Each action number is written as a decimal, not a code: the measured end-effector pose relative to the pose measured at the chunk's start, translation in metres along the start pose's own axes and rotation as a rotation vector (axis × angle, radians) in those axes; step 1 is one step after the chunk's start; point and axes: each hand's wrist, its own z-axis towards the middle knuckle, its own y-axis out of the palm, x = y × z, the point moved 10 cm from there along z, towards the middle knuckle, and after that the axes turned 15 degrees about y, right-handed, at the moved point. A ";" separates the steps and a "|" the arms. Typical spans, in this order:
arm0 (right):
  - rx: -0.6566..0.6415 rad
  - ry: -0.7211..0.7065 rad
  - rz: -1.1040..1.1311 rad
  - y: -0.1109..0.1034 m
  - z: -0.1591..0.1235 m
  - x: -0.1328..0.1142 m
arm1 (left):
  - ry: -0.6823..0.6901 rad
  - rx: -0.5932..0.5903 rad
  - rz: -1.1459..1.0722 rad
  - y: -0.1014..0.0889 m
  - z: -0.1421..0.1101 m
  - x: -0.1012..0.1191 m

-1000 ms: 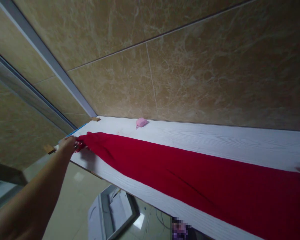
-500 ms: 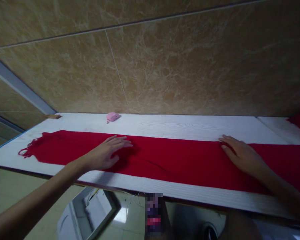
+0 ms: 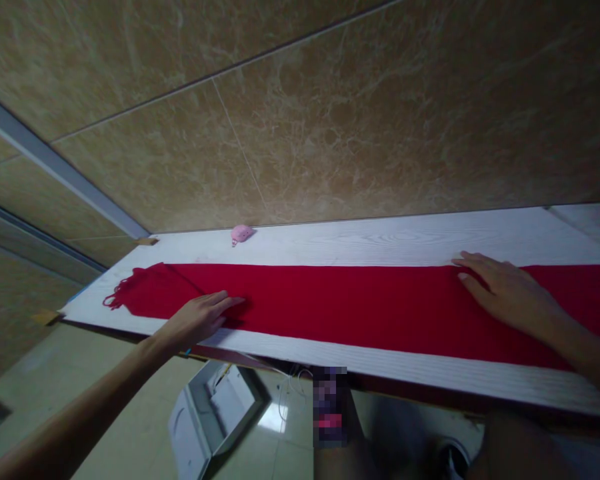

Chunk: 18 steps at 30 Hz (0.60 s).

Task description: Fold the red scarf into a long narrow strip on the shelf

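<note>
- The red cloth [image 3: 340,300] lies lengthwise along the white wood-grain tabletop [image 3: 380,239], running from the left end out of view on the right.
- Its middle is flat and evenly red; the left end narrows, with a slanting crease and a loose, looped fringe [image 3: 114,301].
- The left hand [image 3: 197,319] is over the cloth's left part, fingers extended to the right and not closed; whether the fingertips press down cannot be told.
- The right hand [image 3: 505,290] is open at the cloth's far edge on the right, thumb spread from the fingers.
- On the floor, left of centre, a pale open box [image 3: 193,433] has a white panel inside; its other contents are unclear.
- At the near right, a round-rimmed container [image 3: 455,443] is too dark to read.
</note>
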 end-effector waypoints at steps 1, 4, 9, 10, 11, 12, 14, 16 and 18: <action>0.002 0.004 -0.003 -0.001 0.000 -0.001 | -0.033 0.005 0.012 0.001 -0.008 -0.007; 0.011 0.005 -0.013 0.000 0.001 -0.001 | -0.141 -0.011 0.065 0.004 -0.028 -0.029; 0.058 -0.012 0.003 0.004 0.008 0.012 | -0.495 -0.110 0.246 -0.003 -0.064 -0.075; 0.066 -0.009 0.008 0.006 0.010 0.016 | -0.570 -0.146 0.281 -0.005 -0.071 -0.083; 0.070 -0.010 0.016 0.008 0.012 0.020 | -0.629 -0.180 0.304 -0.007 -0.076 -0.091; 0.073 -0.015 0.025 0.011 0.013 0.022 | -0.667 -0.205 0.314 -0.009 -0.079 -0.096; 0.085 -0.038 0.057 0.013 0.014 0.024 | -0.680 -0.235 0.302 -0.010 -0.079 -0.105; 0.098 -0.059 0.092 0.013 0.013 0.024 | -0.646 -0.251 0.277 -0.011 -0.073 -0.112; 0.105 -0.056 0.115 0.012 0.013 0.024 | -0.608 -0.254 0.260 -0.012 -0.067 -0.118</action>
